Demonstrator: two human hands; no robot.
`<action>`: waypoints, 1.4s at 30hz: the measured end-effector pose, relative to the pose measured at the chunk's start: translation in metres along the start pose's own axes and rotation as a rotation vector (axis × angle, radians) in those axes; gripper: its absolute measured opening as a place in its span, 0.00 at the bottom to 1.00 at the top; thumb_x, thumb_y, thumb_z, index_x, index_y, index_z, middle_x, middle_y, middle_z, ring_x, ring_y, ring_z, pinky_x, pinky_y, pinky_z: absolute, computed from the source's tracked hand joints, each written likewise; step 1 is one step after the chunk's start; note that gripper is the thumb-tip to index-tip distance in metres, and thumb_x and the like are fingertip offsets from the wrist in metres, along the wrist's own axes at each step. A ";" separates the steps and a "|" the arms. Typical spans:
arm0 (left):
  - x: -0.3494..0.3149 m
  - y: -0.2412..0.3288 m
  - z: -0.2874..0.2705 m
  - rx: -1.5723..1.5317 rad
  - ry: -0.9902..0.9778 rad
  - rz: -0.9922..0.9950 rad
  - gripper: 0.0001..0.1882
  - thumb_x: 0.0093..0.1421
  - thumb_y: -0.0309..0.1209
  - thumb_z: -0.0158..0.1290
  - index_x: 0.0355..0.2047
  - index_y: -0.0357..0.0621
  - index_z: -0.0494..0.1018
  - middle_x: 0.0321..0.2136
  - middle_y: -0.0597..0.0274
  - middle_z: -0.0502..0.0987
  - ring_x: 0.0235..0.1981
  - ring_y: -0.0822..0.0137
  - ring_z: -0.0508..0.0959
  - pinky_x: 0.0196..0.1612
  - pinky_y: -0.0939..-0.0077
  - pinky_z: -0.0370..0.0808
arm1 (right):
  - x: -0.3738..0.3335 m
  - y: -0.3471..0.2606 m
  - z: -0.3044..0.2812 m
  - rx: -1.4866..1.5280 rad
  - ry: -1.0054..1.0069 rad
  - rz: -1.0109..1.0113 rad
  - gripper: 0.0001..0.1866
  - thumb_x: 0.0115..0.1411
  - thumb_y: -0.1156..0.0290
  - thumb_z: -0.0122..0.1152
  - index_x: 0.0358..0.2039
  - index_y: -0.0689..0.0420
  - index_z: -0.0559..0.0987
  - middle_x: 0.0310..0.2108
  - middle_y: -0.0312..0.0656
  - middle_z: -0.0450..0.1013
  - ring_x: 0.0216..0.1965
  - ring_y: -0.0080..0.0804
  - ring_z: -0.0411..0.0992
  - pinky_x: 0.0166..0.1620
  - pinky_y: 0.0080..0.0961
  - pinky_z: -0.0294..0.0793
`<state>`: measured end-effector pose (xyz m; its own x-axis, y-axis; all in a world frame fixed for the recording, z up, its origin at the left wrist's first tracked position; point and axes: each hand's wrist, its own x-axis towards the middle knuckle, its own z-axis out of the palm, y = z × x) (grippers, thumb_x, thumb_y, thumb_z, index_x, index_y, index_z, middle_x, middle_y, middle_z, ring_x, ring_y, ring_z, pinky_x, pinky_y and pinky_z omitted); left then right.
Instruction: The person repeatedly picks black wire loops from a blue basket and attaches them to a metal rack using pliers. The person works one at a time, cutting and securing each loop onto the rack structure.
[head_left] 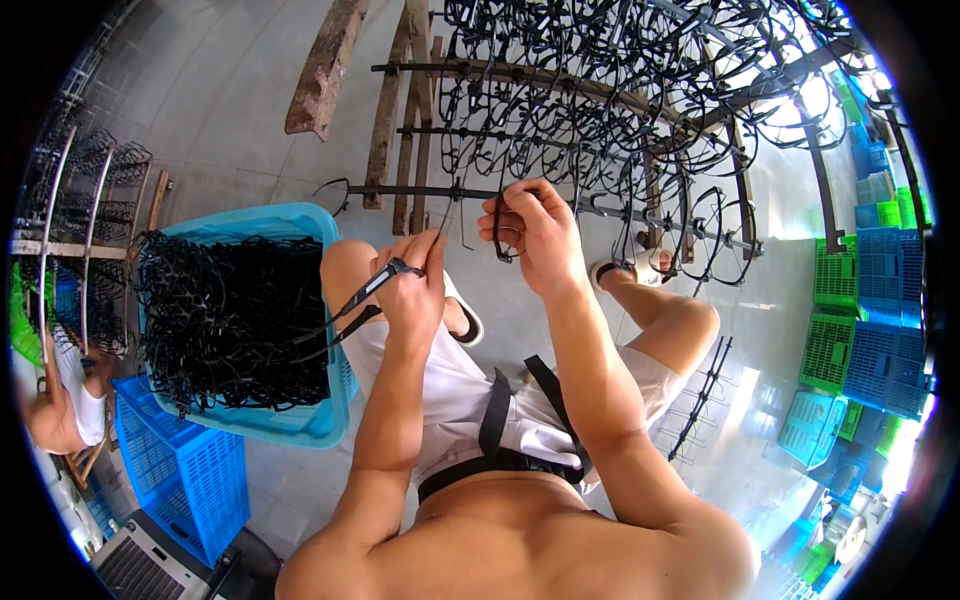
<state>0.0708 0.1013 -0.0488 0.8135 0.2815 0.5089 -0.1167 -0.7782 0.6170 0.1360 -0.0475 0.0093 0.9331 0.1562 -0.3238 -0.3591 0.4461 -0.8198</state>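
Both hands are closed on black plastic spectacle parts. Left hand (412, 285) has its grip curled tight around a small bundle of black frame pieces (355, 305), which stick out from the fist toward the person's left, over the edge of the nearest basket. Right hand (535, 235) sits a little higher and further out, its grip pinched together with thumb and fingertips on a single black frame (500, 232) that hangs just below a thin horizontal rod (420, 190) of the drying rack. The two hands are near each other but not touching.

Close by on the person's left, a light blue plastic basket (300, 425) stands on the floor, heaped nearly to its rim with a tangle of black frames (235, 320). Beside and below it, a darker blue slatted crate (175, 480) rests on the floor; what it holds cannot be made out.

Further out, a wooden rack (410, 110) carries rows of rods hung thickly with more black frames (600, 90). On the far right, stacks of green and blue crates (870, 320) stand together. At the far left edge another person (65, 400) sits beside a second rack (85, 200) loaded with frames.
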 end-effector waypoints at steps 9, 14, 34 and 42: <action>-0.028 0.039 0.004 -0.142 -0.084 -0.075 0.19 0.48 0.30 0.62 0.39 0.35 0.72 0.27 0.52 0.74 0.29 0.52 0.75 0.34 0.64 0.73 | -0.001 0.008 -0.009 -0.016 -0.002 -0.032 0.06 0.62 0.72 0.49 0.37 0.61 0.69 0.32 0.46 0.74 0.28 0.30 0.74 0.33 0.27 0.76; -0.019 0.056 0.031 -0.129 -0.167 0.014 0.18 0.47 0.29 0.61 0.39 0.36 0.73 0.25 0.52 0.76 0.27 0.55 0.76 0.29 0.64 0.71 | -0.001 0.006 -0.009 -0.113 0.017 -0.060 0.10 0.62 0.70 0.52 0.40 0.61 0.69 0.31 0.43 0.73 0.28 0.29 0.73 0.35 0.26 0.75; -0.031 0.080 0.029 -0.200 -0.234 -0.169 0.15 0.56 0.28 0.52 0.42 0.32 0.70 0.29 0.46 0.75 0.23 0.53 0.73 0.30 0.66 0.70 | -0.007 0.005 -0.004 -0.205 0.062 -0.112 0.15 0.64 0.64 0.50 0.43 0.63 0.70 0.29 0.40 0.72 0.27 0.24 0.71 0.33 0.21 0.72; -0.036 0.048 -0.044 -1.097 -0.173 -0.476 0.28 0.68 0.47 0.32 0.57 0.36 0.61 0.56 0.55 0.62 0.54 0.65 0.63 0.59 0.69 0.55 | -0.046 0.021 0.002 -1.072 0.304 -0.715 0.32 0.58 0.65 0.58 0.57 0.66 0.58 0.50 0.58 0.61 0.48 0.53 0.63 0.51 0.40 0.64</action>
<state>0.0108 0.0785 -0.0111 0.9623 0.2662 0.0563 -0.1376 0.2975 0.9448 0.0854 -0.0434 0.0079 0.9306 -0.0858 0.3559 0.2412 -0.5876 -0.7723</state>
